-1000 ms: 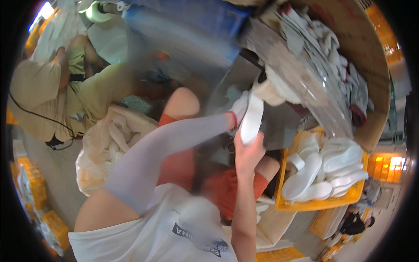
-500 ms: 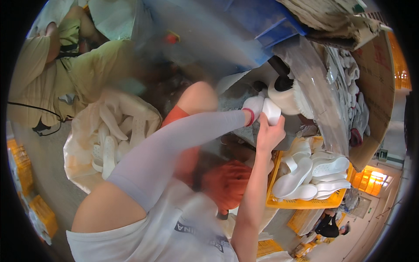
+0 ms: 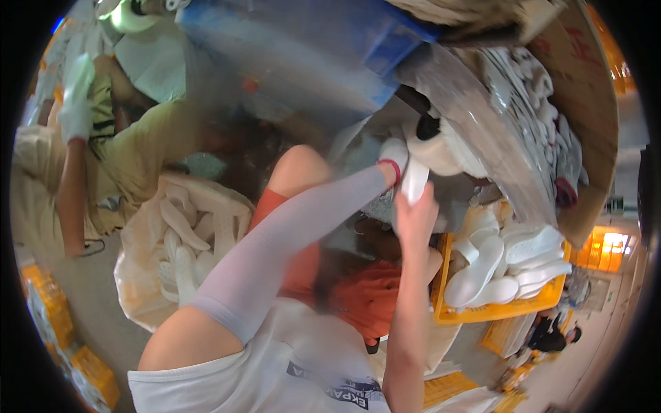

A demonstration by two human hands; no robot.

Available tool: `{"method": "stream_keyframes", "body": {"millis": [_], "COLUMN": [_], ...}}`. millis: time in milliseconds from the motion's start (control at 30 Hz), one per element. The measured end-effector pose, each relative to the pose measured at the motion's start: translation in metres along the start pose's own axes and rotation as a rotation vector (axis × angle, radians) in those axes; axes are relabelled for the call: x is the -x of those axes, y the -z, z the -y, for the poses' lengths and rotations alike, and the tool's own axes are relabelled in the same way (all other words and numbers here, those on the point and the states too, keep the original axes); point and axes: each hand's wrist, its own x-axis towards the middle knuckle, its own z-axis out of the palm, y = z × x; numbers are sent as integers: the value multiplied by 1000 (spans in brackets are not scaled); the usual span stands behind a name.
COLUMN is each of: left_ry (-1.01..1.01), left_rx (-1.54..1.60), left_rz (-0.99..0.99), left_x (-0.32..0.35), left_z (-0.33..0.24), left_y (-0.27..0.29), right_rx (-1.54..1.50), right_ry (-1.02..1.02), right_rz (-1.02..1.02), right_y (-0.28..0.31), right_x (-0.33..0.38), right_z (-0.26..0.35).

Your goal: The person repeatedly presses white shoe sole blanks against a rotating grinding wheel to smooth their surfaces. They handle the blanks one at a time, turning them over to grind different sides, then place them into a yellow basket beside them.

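Note:
My left hand (image 3: 393,151), in a white glove with a pink cuff, is on the far end of a white shoe sole (image 3: 415,180). My bare right hand (image 3: 416,213) grips the near end, fingers wrapped round it. The sole stands edge-on, against or very close to a cream round wheel (image 3: 432,155) with a black hub; I cannot tell whether they touch. A white bristly or fluffy rim (image 3: 463,148) shows on the wheel's right. The left fingers are partly hidden behind the sole.
Right of my right forearm, a yellow crate (image 3: 447,316) holds several white soles (image 3: 485,265). A pale sack (image 3: 134,289) with more soles stands at left. Gloves (image 3: 530,89) lie in a cardboard box (image 3: 589,138). A blue bin (image 3: 289,48) is ahead. At left sits another person (image 3: 141,144).
The sole has turned from showing its broader face to a narrow edge-on view by the wheel. Both hands still hold it. The other person's gloved hand has come into view at left.

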Motion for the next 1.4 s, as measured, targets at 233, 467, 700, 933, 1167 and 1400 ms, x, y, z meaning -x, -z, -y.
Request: {"method": "stream_keyframes", "body": {"millis": [233,467,700,933,1167,1400], "left_ry": [237,479,617,723,275,554], "left_rx": [786,1199,1110,1386,1959,1927], "left_rz": [94,160,128,590,986,600], "left_x": [66,51,72,116,84,82], "left_z": [-28,-18,-33,-15,-61,-46], "left_y": [54,19,42,58,70,55], "right_rx": [-96,15,9,-260,-49,-182], "right_ry": [303,256,222,414,506,545], "right_rz": [-252,-476,-521,-160,-179,-345], "right_y": [27,-43,-32,-27,34,34], "right_x": [73,-14,6,137,73,81], "right_z": [27,-50,-39,-86,-32,-20]}}
